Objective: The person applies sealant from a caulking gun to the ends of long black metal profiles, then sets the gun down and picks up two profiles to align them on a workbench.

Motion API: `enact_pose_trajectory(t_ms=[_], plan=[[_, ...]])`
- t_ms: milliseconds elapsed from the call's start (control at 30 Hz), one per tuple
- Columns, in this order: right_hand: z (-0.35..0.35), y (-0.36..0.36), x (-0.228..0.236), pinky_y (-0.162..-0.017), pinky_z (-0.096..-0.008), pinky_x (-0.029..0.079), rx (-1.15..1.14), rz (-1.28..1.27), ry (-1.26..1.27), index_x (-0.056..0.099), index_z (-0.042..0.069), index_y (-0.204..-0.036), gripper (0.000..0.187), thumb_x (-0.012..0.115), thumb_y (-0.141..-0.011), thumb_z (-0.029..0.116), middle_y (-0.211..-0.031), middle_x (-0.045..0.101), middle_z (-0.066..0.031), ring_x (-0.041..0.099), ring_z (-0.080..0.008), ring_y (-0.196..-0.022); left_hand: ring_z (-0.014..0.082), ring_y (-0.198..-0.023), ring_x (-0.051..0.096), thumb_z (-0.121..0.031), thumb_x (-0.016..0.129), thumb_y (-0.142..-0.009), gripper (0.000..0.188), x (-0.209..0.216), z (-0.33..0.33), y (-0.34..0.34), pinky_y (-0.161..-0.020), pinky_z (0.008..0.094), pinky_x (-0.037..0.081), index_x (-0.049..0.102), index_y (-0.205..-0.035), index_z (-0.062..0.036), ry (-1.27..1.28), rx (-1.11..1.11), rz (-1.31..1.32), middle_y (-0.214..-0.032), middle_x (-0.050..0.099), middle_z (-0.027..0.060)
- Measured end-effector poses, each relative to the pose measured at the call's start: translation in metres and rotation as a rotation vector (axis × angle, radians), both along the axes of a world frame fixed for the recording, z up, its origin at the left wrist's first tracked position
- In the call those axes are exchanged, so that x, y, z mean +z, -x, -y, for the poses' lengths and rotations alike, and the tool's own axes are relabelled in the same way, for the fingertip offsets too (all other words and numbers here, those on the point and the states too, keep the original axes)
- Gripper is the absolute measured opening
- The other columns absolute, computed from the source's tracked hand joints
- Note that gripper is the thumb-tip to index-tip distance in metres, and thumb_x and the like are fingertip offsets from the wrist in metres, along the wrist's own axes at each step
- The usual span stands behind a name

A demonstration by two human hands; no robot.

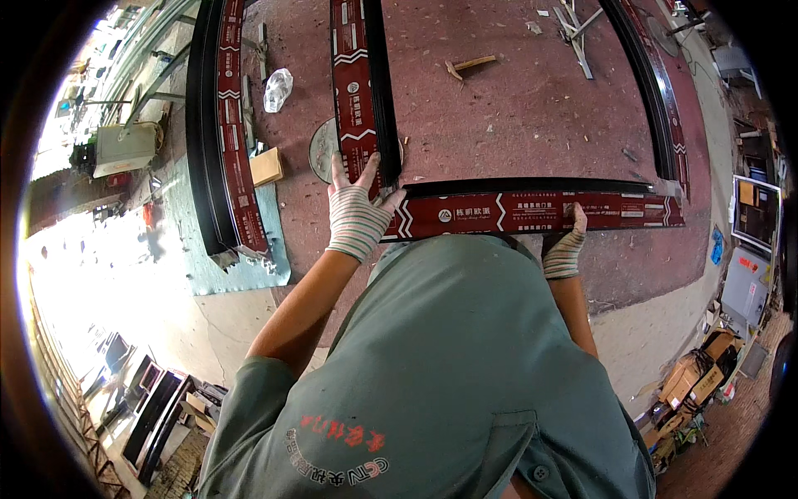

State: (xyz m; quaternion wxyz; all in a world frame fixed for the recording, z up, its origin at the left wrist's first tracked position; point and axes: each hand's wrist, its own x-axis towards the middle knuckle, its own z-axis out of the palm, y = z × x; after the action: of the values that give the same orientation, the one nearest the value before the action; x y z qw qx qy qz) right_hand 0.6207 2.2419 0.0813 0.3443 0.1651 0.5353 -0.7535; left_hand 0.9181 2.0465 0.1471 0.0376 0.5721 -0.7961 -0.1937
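A crosswise aluminium frame profile [474, 213], covered in dark red film with a black edge, lies in front of my body. At its left end it meets an upright profile [353, 83] of the same kind. My left hand [362, 212], in a striped glove with bare fingertips, rests over that corner with its fingers spread. Toward the right part of the crosswise profile, my right hand [567, 249] wraps round the near edge, one finger on the film. Its other fingers are hidden. Another upright profile [665, 108] meets the right end.
A separate film-covered profile [237, 150] lies at the left, over a pale green sheet [270, 241]. Beside it are a small cardboard block [267, 167] and a crumpled clear plastic piece [278, 90]. Metal offcuts [578, 41] lie on the red work surface [515, 125].
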Motion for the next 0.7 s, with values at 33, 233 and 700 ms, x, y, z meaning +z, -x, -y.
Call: enact_pose_trajectory(t_ms=[33,233,700], plan=[[-0.003,-0.001,-0.006,-0.085,-0.0412,0.051,-0.007,-0.016,-0.021,0.062,0.016,-0.108,0.034,0.069,-0.083,0.039,-0.103,0.062,-0.0009,0.060,-0.0193,-0.094,0.0512,-0.130,0.042,-0.047,0.085,-0.071,0.083,0.000,0.001,0.002,-0.105,0.0497,0.047,0.052,-0.145,-0.0266,-0.012,0.011,-0.004,-0.159,0.014,0.0296],[0.000,-0.004,0.003,-0.084,-0.0403,0.052,-0.012,-0.010,-0.018,0.062,0.017,-0.105,0.032,0.069,-0.084,0.039,-0.102,0.062,0.0000,0.060,-0.0189,-0.094,0.0518,-0.134,0.037,-0.047,0.086,-0.070,0.089,0.006,0.004,0.006,-0.108,0.0505,0.044,0.048,-0.148,-0.0297,-0.067,0.021,0.052,-0.160,0.011,0.0293],[-0.008,0.004,-0.010,-0.089,-0.0403,0.052,0.003,0.039,0.044,0.064,0.014,-0.105,0.027,0.069,-0.086,0.032,-0.101,0.065,-0.0009,0.063,-0.0204,-0.097,0.0492,-0.136,0.035,-0.053,0.090,-0.061,0.100,-0.008,0.015,0.006,-0.108,0.0499,0.046,0.046,-0.149,-0.0338,-0.116,-0.009,0.099,-0.162,0.004,0.0256]])
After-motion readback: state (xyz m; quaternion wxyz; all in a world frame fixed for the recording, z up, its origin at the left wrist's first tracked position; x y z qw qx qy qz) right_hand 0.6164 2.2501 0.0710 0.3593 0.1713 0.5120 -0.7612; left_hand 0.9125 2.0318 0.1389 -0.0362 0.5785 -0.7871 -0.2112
